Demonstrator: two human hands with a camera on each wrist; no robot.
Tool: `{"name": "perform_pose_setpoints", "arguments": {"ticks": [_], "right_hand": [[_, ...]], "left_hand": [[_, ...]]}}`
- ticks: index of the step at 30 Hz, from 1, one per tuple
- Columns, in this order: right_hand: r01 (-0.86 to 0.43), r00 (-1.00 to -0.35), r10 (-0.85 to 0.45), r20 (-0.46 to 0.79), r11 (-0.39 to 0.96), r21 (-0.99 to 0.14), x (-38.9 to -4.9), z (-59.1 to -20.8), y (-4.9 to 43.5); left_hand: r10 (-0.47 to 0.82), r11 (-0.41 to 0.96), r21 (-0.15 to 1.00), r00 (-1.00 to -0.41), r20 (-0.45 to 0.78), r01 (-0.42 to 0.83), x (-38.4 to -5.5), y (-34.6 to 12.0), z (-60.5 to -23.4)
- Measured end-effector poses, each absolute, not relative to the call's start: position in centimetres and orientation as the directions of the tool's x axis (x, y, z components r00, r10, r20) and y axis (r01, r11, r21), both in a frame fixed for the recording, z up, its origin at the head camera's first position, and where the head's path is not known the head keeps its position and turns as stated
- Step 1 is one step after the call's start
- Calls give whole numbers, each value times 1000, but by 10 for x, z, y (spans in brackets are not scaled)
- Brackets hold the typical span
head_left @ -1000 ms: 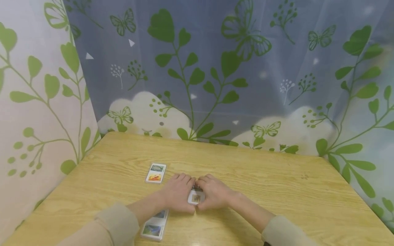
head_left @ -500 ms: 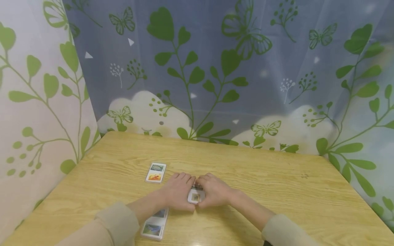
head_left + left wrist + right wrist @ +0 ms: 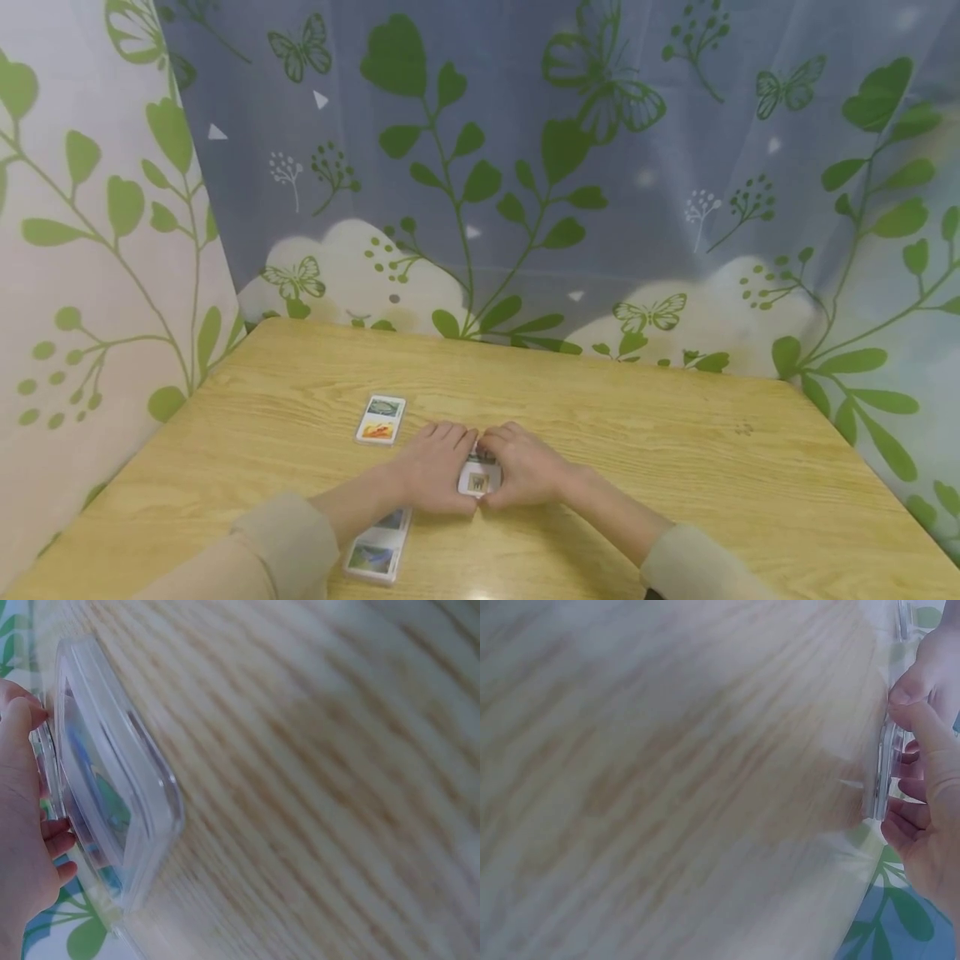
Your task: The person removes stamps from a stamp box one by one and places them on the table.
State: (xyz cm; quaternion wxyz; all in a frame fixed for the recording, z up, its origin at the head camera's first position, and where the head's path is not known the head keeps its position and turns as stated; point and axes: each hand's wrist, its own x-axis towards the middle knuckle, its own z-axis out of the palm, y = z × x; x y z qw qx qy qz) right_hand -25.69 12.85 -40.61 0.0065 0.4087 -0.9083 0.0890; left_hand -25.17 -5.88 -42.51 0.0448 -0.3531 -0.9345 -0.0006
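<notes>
We see the patterned curtain [image 3: 487,108] rising beyond the held case [image 3: 478,483], and the table [image 3: 637,433] spreading around it. The left hand [image 3: 437,468] and right hand [image 3: 527,468] grip that case's 2 sides, thumbs and fingers bent at the edges. Left of the held case we find 2 others: the near case [image 3: 372,557], closer to us and partly covered, and the far case [image 3: 381,418], farther off. We judge that uneven squeezing could tilt the held case or make it slip

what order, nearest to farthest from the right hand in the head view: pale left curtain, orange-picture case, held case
1. held case, touching the right hand
2. orange-picture case, to the left
3. pale left curtain, at far left
</notes>
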Motion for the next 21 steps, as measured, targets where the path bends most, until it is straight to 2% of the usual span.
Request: {"name": "perform_pose_setpoints", "arguments": {"ticks": [7, 21], "right_hand": [[-728, -680, -729, 83, 655, -202, -256, -405, 129], [-726, -679, -730, 80, 651, -222, -257, -405, 130]], "left_hand": [[654, 755, -20, -751, 91, 656, -251, -58, -426], [659, 752, -40, -748, 79, 658, -247, -58, -424]]}}
